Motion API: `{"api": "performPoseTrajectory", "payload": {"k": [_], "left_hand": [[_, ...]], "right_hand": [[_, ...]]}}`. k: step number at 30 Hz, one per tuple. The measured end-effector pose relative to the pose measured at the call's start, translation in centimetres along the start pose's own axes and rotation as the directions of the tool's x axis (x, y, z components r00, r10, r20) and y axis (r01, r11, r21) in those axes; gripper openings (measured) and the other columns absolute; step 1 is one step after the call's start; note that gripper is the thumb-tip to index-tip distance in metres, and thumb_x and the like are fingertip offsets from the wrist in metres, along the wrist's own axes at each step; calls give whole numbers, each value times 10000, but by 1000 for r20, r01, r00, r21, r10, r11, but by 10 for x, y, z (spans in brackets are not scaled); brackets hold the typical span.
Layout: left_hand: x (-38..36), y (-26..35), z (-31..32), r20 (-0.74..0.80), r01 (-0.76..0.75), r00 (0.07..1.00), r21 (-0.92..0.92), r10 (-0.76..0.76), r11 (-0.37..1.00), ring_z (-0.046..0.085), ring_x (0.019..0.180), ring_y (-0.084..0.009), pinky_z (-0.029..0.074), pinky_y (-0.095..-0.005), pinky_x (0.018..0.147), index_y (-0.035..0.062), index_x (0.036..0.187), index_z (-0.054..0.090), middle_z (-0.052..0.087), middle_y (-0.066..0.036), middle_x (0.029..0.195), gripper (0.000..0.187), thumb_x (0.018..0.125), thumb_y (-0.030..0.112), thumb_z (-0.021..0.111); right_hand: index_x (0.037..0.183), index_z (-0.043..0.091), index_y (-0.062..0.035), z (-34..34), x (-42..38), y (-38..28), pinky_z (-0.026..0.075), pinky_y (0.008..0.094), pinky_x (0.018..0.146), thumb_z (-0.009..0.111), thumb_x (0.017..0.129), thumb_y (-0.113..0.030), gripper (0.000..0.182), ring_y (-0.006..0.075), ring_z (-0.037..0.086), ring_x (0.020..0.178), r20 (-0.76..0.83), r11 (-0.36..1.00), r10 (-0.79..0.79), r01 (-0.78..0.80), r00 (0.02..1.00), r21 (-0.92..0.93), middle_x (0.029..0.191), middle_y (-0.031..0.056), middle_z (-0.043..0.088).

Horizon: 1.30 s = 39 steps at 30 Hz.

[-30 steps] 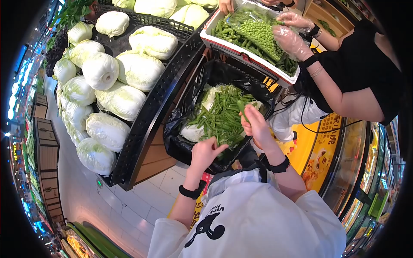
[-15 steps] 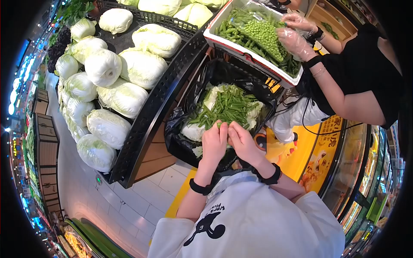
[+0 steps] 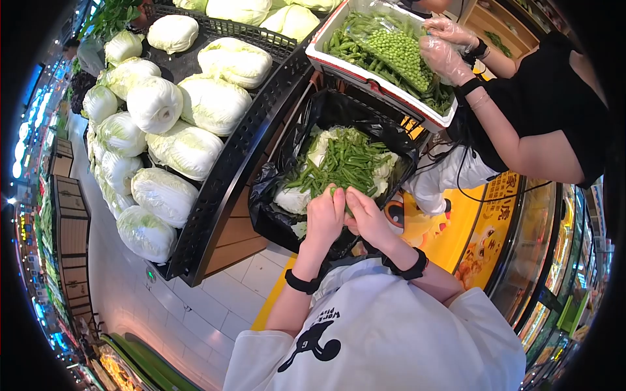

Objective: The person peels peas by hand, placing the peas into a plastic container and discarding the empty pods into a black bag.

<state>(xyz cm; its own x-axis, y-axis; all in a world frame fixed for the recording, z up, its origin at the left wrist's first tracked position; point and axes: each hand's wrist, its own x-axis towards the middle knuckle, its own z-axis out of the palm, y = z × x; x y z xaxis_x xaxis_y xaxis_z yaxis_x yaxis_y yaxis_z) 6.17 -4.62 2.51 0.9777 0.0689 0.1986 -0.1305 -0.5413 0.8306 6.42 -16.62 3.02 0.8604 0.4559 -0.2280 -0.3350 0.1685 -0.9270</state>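
Close together over the lined bin, my left hand (image 3: 325, 214) and my right hand (image 3: 365, 212) pinch a green pea pod (image 3: 333, 190) between thumbs and fingers. Most of the pod is covered by my fingers. Just beyond them, a heap of green pea pods (image 3: 349, 158) lies on pale cabbage leaves (image 3: 291, 201) in the bin's black plastic bag (image 3: 267, 195).
Left of the bin, napa cabbages (image 3: 155, 104) fill a black display rack (image 3: 218, 169). A white foam box (image 3: 375, 85) at upper right holds pods and a bag of shelled peas (image 3: 398, 55). A co-worker's gloved hands (image 3: 447, 58) touch that bag.
My right hand's fingers have shifted slightly left and closer against my left hand at the pod. The co-worker's hands stay at the bag of peas.
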Motion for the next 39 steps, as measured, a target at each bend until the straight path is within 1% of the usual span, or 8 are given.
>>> {"api": "performPoseTrajectory", "payload": {"k": [9,15,18,20,23,26,32,39], "left_hand": [[-5,-6,1,-35,-27,999,-62,25,998,526,565,-408,396,-443,487,-15,848,501,508,-218,581,159,871,126,431],[-10,-21,1,80,49,996,-155,-37,987,528,554,-323,406,-368,510,0,909,509,520,-171,609,128,864,102,448],[-11,-8,6,50,227,972,-445,-229,866,524,560,-233,406,-320,532,2,936,515,548,-124,664,129,852,98,497],[-11,-18,8,91,228,974,-415,-209,881,517,565,-201,403,-303,535,2,927,524,555,-106,684,135,842,107,529],[-12,-23,10,82,177,984,-313,-159,933,503,571,-149,396,-269,532,2,893,540,557,-82,698,156,823,135,583],[-11,-15,7,82,258,966,-227,-246,939,487,578,-81,374,-218,519,6,824,553,561,-52,702,171,798,156,632],[-13,-9,18,147,295,950,-704,-274,646,571,664,-77,456,-193,580,-1,857,506,551,-22,741,129,803,32,619],[-12,-6,14,415,502,864,-750,-284,431,600,732,-117,500,-222,661,9,889,491,571,-46,792,79,866,68,539]], "right_hand": [[989,425,-100,-3,1,2,222,183,395,335,963,-318,237,43,306,434,57,958,145,-154,988,241,555,-29,341],[923,458,-58,-18,8,-2,297,197,415,344,961,-275,248,67,424,459,54,977,202,-205,978,63,578,-5,421],[877,497,-21,-28,14,3,361,221,451,364,953,-245,271,92,500,501,81,940,-104,125,991,-316,588,19,500],[869,530,4,-30,12,-6,396,242,482,406,937,-239,282,109,527,520,135,796,-82,146,987,-588,598,37,554],[908,539,5,-37,13,0,385,225,473,448,919,-227,250,92,514,509,96,741,-90,131,991,-659,590,43,568],[905,531,5,-40,11,-6,394,223,468,493,898,-229,237,87,518,491,22,873,162,-133,987,-469,599,39,562],[934,527,-22,-46,6,-2,364,188,486,520,891,-180,163,42,450,532,-58,965,56,-39,997,259,649,-1,502],[792,455,-34,-48,10,-3,362,186,454,514,900,-195,202,49,453,500,-37,993,-15,10,999,-118,607,-1,480]]}}
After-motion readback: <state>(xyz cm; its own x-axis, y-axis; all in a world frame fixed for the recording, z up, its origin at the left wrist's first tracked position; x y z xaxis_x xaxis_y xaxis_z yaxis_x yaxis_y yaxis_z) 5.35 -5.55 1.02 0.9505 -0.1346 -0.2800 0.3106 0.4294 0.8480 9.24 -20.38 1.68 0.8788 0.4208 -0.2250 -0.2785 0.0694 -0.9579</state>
